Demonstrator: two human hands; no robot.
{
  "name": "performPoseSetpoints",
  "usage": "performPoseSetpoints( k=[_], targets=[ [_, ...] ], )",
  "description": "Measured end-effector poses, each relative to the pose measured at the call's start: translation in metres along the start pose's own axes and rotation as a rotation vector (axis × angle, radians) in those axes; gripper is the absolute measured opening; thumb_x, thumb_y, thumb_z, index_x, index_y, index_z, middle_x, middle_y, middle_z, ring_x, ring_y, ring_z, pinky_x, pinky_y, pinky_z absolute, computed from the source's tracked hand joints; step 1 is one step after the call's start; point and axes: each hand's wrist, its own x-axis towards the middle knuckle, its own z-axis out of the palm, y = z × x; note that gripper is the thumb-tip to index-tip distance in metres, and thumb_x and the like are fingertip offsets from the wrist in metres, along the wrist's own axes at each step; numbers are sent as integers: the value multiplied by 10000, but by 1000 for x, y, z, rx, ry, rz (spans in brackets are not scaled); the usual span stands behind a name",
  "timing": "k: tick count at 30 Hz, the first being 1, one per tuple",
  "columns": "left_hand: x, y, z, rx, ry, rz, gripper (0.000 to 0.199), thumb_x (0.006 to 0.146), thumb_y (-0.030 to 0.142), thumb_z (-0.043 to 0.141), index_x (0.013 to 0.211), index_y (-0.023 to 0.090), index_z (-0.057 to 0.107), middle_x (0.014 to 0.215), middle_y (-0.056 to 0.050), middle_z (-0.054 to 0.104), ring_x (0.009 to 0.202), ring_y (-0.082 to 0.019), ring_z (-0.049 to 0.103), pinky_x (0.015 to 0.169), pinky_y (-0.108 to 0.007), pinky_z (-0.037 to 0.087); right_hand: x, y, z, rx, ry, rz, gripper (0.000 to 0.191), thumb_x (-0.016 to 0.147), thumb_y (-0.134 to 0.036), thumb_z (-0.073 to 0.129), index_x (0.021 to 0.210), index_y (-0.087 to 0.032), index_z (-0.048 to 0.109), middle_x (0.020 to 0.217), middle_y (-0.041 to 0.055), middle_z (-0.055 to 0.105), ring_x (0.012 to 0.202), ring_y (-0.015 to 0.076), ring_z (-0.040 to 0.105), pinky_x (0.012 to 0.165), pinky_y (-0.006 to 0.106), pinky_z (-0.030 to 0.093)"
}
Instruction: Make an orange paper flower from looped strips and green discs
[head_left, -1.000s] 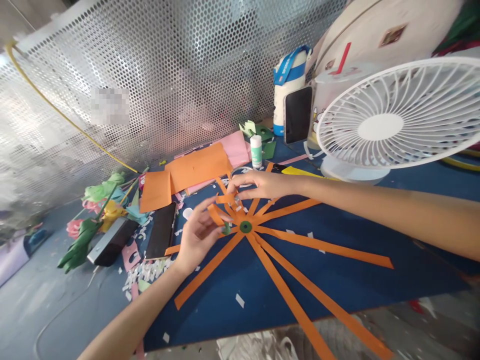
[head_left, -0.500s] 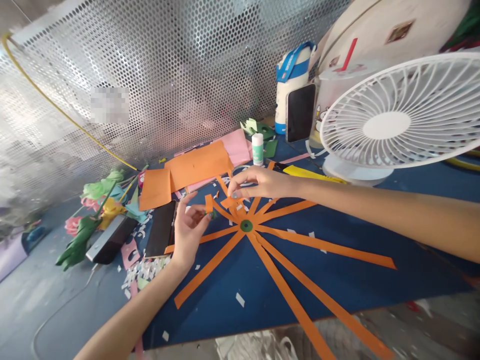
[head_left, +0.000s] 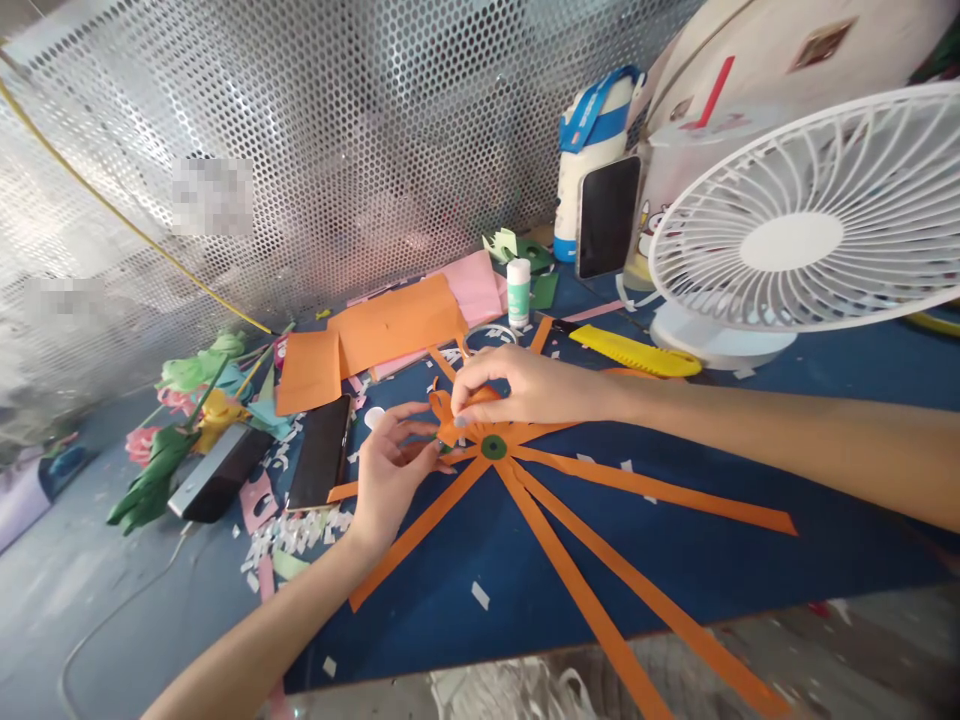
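Head view: one person works bare-handed with orange paper strips (head_left: 667, 490) on a blue surface (head_left: 420, 640).
Centre piece: a green ring (head_left: 493, 447) sits where the strips meet, around the middle of the surface; whether the strips are glued there cannot be told.
Right hand (head_left: 525, 385): thumb and fingers are pinched; the grip holds a curled strip (head_left: 444, 412) just beyond the ring, toward the far edge.
Left hand (head_left: 394, 470): fingers are partly curled beside the curled strip, on its left; whether this grip is closed on paper cannot be told.
Done: the strips are cut and spread outward from the ring, and at least one is curled.
Left: by judgement, work on the strips is at an early stage. Two long strips (head_left: 577, 588) lie uncurled past the near edge, one strip points to the right edge, and one (head_left: 420, 530) points toward the near left. Strips behind the right hand are partly hidden and their state is uncertain.
Stock: orange sheets (head_left: 397, 322) lie toward the far edge, near the perforated panel (head_left: 375, 180).
Tools: a glue stick (head_left: 518, 293) stands capped right of the sheets; a yellow cutter (head_left: 634, 350) lies beyond the right forearm.
Waste: white scraps (head_left: 296, 535) lie left of the left hand.
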Motion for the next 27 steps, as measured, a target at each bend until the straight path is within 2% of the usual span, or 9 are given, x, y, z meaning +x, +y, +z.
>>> performPoseSetpoints(
  k=[8, 18, 27],
  targets=[
    [-4, 1, 3, 24, -39, 9, 374, 781, 266, 762, 1088, 178, 566, 873, -11, 703, 710, -174, 755, 651, -264, 647, 0, -2, 6, -224, 29, -59, 174, 856, -305, 687, 737, -180, 666, 715, -4, 674, 718, 139, 545, 757, 290, 352],
    [-6, 1, 4, 60, -39, 40, 347, 783, 213, 748, 1086, 197, 579, 867, 12, 675, 721, -170, 764, 681, -250, 650, 0, -1, 7, -409, 25, -65, 131, 839, -241, 729, 745, -186, 657, 745, -12, 682, 810, 170, 566, 836, 315, 342],
    [-6, 0, 4, 70, -37, 39, 350, 782, 225, 751, 1085, 195, 577, 870, 8, 678, 718, -175, 766, 681, -254, 653, -1, 3, 8, -517, 37, -177, 174, 864, -261, 723, 738, -192, 624, 734, -46, 667, 731, 140, 499, 791, 293, 316]
  ],
)
